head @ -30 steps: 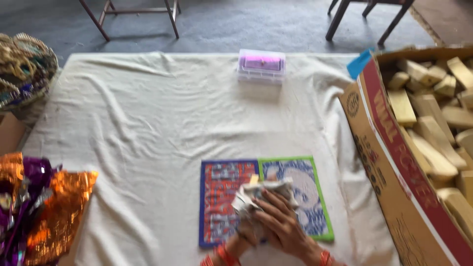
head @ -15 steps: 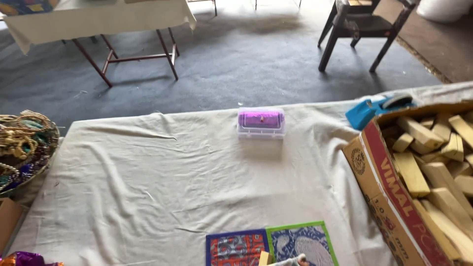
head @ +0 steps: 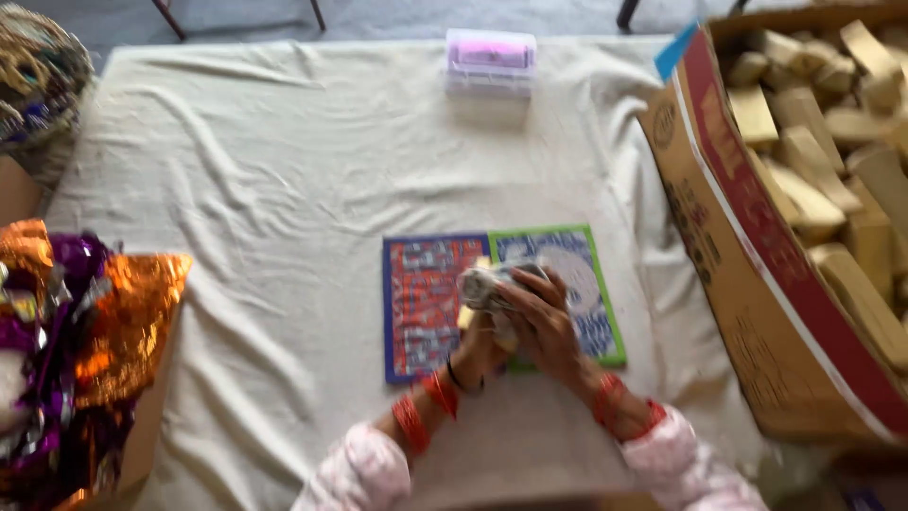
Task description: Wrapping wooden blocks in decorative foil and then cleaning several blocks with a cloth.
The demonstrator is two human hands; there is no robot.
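Across nearly the whole view, a table under a creased cream cloth point(head: 284, 180). At the right edge, a big open cardboard box point(head: 757, 312) with a red band along its side, filled with pale yellow wrapped blocks point(head: 804, 142) heaped loosely. On the left, near side, a pile of shiny orange and purple foil material point(head: 76, 331); farther back at the far left corner, a bundle of golden and dark strands point(head: 38, 66), partly cut off by the frame. In the middle of the cloth, slightly near, a flat printed sheet point(head: 426, 303) with two panels: red and blue on the left, blue and white with a green border on the right. At the far edge, well apart from everything else, a small clear plastic box with a purple top point(head: 490, 59).

Over the sheet, both hands close together, wrists ringed with red bangles, sleeves pale and patterned. Right hand point(head: 544, 317) curled over a small crumpled grey-white bundle point(head: 487, 284), fingers wrapped on top of it. Left hand point(head: 482, 345) tucked beneath and mostly hidden by the right, touching the bundle from below; grip there too blurred to tell. Bundle held just above the seam between the two panels.
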